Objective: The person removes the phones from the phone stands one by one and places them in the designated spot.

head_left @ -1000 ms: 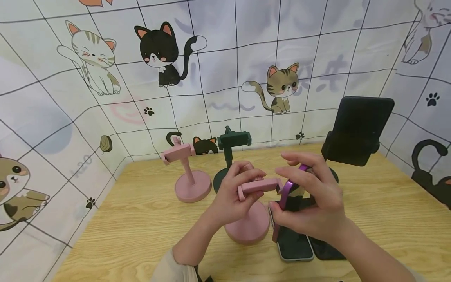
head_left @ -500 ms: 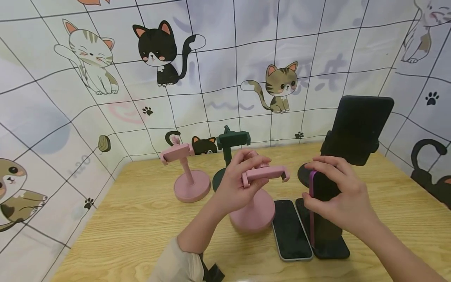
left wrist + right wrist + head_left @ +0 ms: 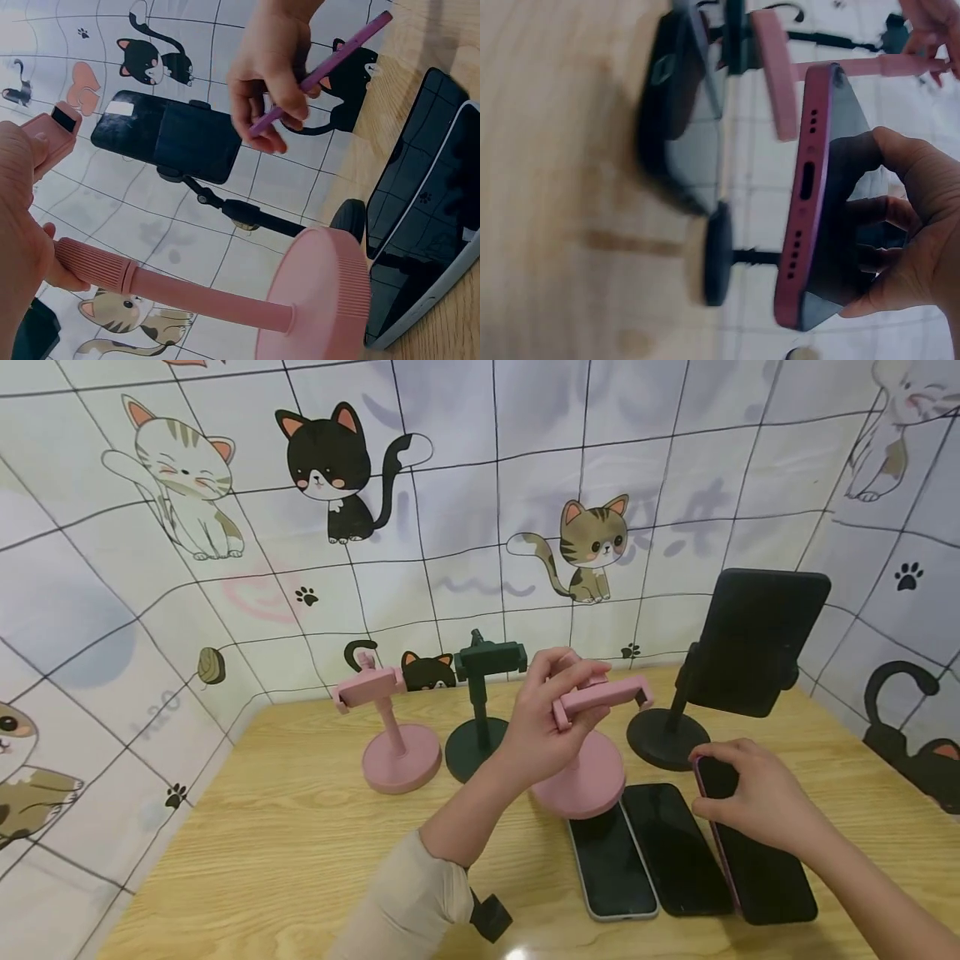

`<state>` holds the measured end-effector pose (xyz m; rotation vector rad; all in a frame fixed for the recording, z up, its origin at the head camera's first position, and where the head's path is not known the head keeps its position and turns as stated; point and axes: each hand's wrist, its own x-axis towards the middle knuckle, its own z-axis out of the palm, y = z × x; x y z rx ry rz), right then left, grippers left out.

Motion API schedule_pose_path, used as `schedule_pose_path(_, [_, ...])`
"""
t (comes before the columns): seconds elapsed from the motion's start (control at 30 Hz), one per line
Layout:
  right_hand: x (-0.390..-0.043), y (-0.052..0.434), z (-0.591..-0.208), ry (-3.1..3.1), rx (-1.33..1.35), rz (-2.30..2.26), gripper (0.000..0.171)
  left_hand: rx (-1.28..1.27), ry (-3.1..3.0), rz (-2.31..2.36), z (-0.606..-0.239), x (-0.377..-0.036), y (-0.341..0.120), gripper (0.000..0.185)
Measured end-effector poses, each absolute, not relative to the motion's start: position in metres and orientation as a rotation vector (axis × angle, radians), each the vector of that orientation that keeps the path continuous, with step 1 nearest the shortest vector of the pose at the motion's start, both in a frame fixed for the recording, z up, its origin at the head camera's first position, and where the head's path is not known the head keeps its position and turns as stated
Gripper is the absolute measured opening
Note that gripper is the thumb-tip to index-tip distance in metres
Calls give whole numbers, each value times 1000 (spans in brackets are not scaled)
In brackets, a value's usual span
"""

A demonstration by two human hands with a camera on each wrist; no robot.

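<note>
My left hand [image 3: 551,718] grips a pink phone stand [image 3: 581,781] just below its clamp, and the clamp holds no phone. The stand's round base overlaps the top of a silver-edged phone [image 3: 615,868] in the head view; whether it touches the table I cannot tell. My right hand [image 3: 761,797] pinches a purple-edged phone [image 3: 772,872] by its long edges, to the right of a black phone [image 3: 678,852]. In the right wrist view the purple phone's port end [image 3: 804,195] faces the camera. The left wrist view shows that phone [image 3: 330,71] above the tabletop.
Behind the hands stand another pink phone stand [image 3: 401,760] and a dark green one [image 3: 491,660]. At back right, a black stand [image 3: 667,739] holds a large dark-screened device [image 3: 761,643]. A cat-patterned cloth [image 3: 450,485] hangs behind the wooden table [image 3: 300,827].
My right hand has carried the purple-edged phone from beside the pink clamp rightward and down, past the black phone. My left hand has shifted the pink stand right and away from me.
</note>
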<state>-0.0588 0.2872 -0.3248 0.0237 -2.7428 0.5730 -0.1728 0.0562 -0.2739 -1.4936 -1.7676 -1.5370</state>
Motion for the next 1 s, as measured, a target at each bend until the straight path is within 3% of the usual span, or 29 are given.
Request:
schedule_pose_path(0.43, [-72,314,-360,-2843,-32,617,48,-1449,-1707,-1431,-286,-206,87,34])
schedule_pose_path(1.0, [-78,322,-373,-2886,-45,688,48,-1443,-1834,-1435,-306,-229,95,34])
